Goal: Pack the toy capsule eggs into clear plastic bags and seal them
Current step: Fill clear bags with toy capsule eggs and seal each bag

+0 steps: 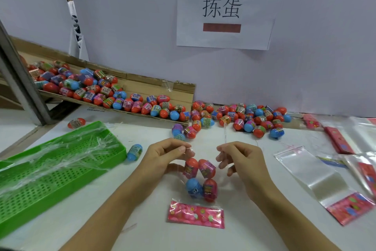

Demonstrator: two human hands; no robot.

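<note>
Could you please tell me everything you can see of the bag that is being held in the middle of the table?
The bag is clear, thin plastic with a pink printed header card at its near end. It lies on the white table, mouth pointing away from the person. Inside are four eggs: three red, one blue. The left hand and right hand pinch its far, open end, and the right hand also holds a thin clear strip rising from the mouth. It looks not yet sealed.

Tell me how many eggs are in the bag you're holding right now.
4. Two red eggs sit side by side near the top; below them are a blue egg and another red one. The bag is clear, but one could hide behind these.
</note>
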